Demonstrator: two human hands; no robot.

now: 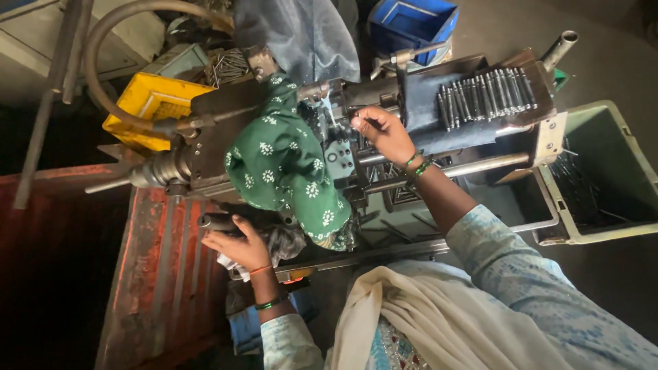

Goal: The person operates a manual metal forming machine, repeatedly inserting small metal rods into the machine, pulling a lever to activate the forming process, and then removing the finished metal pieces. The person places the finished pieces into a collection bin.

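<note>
1. Right hand (384, 130) pinches a rod (358, 123) at the machine (343, 154) centre; left hand (236, 241) grips the lever (216, 221) below-left of the machine.
2. Rods (486, 92) lie racked on the machine's right end, judged unprocessed; bin (603, 171) right of the machine holds others.

We read this as a small metalworking workshop, dim and grimy. Centre scene is a bench machine (288, 137) of dark oily steel with slide rods and a lever handle (218, 222) at near left. On its far right a tray (480, 103) carries a row of identical metal pins (488, 94). A thick hose (103, 62) curves in at far left. Parts bins sit around it: a yellow crate (147, 106) far left, a blue crate (411, 24) far centre, a grey-green bin (603, 171) on the right holding more rods. A rusty red metal surface (157, 274) fills the near left.
</note>
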